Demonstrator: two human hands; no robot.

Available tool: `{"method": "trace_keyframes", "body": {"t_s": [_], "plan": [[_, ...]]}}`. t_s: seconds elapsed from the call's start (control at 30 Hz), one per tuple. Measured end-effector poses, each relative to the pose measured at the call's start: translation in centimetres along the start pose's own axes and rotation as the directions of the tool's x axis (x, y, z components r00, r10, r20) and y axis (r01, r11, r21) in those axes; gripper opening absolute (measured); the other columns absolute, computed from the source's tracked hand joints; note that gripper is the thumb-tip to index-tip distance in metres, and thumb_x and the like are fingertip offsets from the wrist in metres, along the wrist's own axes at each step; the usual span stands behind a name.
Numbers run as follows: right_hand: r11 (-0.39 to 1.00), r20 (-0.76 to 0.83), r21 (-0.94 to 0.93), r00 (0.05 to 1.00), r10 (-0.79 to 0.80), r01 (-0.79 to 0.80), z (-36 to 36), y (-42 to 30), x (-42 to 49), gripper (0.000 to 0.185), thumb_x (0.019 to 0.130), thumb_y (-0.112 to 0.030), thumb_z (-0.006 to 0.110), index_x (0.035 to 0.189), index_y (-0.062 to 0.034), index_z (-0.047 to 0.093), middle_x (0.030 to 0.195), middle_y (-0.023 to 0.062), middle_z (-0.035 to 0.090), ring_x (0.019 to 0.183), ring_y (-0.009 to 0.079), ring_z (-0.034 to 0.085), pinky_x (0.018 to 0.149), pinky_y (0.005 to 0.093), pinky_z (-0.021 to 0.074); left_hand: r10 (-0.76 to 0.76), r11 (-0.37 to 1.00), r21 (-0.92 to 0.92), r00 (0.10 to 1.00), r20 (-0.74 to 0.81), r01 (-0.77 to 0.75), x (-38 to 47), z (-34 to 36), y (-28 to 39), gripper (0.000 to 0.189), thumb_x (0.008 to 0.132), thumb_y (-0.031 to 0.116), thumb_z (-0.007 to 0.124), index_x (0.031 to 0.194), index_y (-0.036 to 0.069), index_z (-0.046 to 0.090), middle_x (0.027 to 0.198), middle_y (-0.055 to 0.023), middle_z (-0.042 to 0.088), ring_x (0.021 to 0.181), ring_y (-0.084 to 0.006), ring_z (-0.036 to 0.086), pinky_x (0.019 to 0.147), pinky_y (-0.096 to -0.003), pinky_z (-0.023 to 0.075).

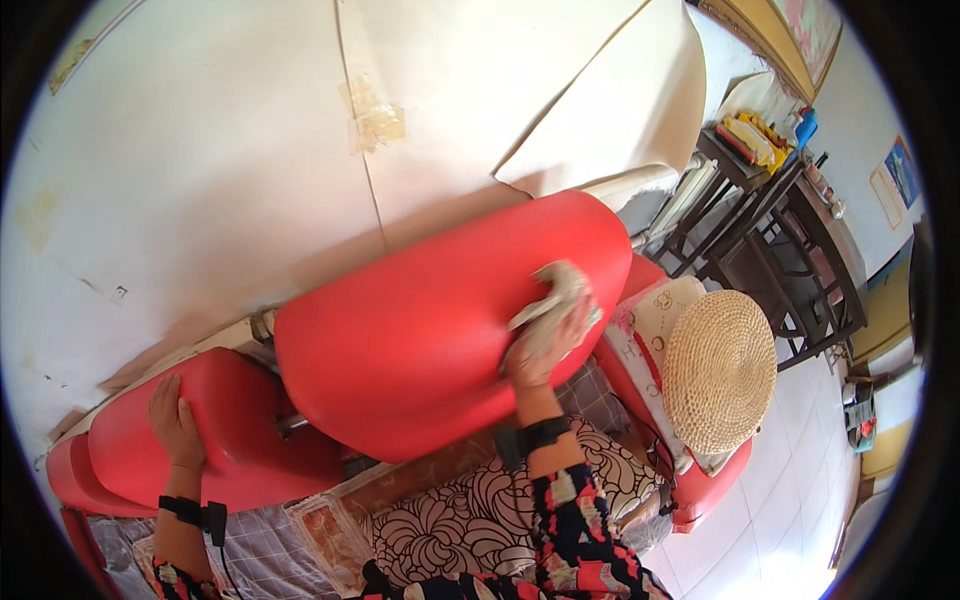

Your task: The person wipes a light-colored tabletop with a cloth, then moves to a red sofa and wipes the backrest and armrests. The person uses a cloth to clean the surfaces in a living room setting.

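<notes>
My right hand (541,352) presses a crumpled, pale grey-green cloth (559,296) against the right part of a large red sofa backrest cushion (405,322). The cloth bunches up past my fingers. My left hand (174,420) lies with its palm on a second red backrest section (232,420) at the left, holding nothing. Between the two sections a gap shows a short metal bar (289,424). Below them the sofa seat carries a checked grey cover (262,544) and a black-and-cream patterned cushion (457,525).
A round woven straw mat (720,371) leans at the red armrest (716,487) on a printed cloth (652,337). Behind the sofa stands a pale wall (225,150) with taped sheeting. Dark wooden furniture (787,255) at the right bears packets (754,142) and bottles. Tiled floor (780,480) lies beyond.
</notes>
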State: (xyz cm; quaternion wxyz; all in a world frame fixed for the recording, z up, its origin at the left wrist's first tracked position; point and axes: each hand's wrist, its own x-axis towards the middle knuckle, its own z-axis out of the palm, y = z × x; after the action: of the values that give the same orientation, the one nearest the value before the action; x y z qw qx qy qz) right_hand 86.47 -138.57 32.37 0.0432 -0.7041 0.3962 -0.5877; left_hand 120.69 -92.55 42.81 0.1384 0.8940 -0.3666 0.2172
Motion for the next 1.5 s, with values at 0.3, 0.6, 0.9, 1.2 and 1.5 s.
{"method": "trace_keyframes", "body": {"t_s": [0.3, 0.6, 0.9, 1.2, 1.5], "plan": [[0.289, 0.164, 0.676, 0.521, 0.838, -0.678, 2.3, 18.6, -6.1, 0.047, 0.105, -0.044, 0.042, 0.117, -0.0026, 0.061, 0.1, 0.0021, 0.066, 0.083, 0.0157, 0.061, 0.071, 0.0331, 0.0492, 0.039, 0.997, 0.06, 0.999, 0.021, -0.04, 0.0, -0.6, 0.4, 0.042, 0.102, 0.023, 0.042, 0.133, 0.002, 0.062, 0.137, -0.0168, 0.061, 0.132, -0.0348, 0.052, 0.116, -0.047, 0.031], [0.509, 0.736, -0.651, 0.302, 0.607, 0.563, 2.7, 11.0, -21.6, 0.053, 0.104, -0.046, 0.043, 0.137, -0.0086, 0.059, 0.133, 0.0065, 0.062, 0.12, 0.0221, 0.059, 0.094, 0.0416, 0.0484, 0.051, 0.997, 0.052, 0.999, -0.008, -0.051, 0.4, -0.9, 1.2, 0.042, 0.101, 0.024, 0.043, 0.131, 0.002, 0.063, 0.134, -0.0178, 0.063, 0.129, -0.0345, 0.054, 0.114, -0.0471, 0.0337], [0.656, 0.69, -0.646, 0.068, 0.72, -0.389, 2.9, -5.5, -26.2, 0.054, 0.103, -0.047, 0.045, 0.141, -0.01, 0.057, 0.141, 0.007, 0.056, 0.128, 0.0243, 0.054, 0.1, 0.046, 0.0436, 0.038, 0.997, 0.062, 0.998, -0.044, -0.035, 0.3, -0.8, 1.4, 0.039, 0.097, 0.02, 0.049, 0.127, 0.002, 0.065, 0.132, -0.0172, 0.063, 0.127, -0.0342, 0.055, 0.113, -0.0476, 0.0338], [0.181, 0.706, -0.344, -0.127, 0.697, -0.922, 0.7, -9.1, -26.8, 0.056, 0.101, -0.047, 0.046, 0.144, -0.0114, 0.055, 0.149, 0.0074, 0.051, 0.135, 0.0265, 0.048, 0.106, 0.0503, 0.0388, 0.041, 0.995, 0.094, 0.996, -0.08, -0.033, 0.4, -0.2, 1.1, 0.038, 0.096, 0.022, 0.052, 0.125, 0.003, 0.065, 0.132, -0.0152, 0.064, 0.127, -0.0337, 0.055, 0.113, -0.0486, 0.033], [0.632, 0.686, -0.658, -0.019, 0.727, 0.411, 0.8, 1.5, -11.5, 0.059, 0.1, -0.048, 0.048, 0.147, -0.0128, 0.053, 0.157, 0.0079, 0.045, 0.143, 0.0287, 0.042, 0.111, 0.0547, 0.034, 0.029, 0.997, 0.076, 0.994, -0.106, -0.021, 0.1, 0.0, 1.1, 0.037, 0.095, 0.022, 0.053, 0.125, 0.004, 0.066, 0.133, -0.0148, 0.064, 0.129, -0.0335, 0.054, 0.114, -0.0488, 0.0322]]}}
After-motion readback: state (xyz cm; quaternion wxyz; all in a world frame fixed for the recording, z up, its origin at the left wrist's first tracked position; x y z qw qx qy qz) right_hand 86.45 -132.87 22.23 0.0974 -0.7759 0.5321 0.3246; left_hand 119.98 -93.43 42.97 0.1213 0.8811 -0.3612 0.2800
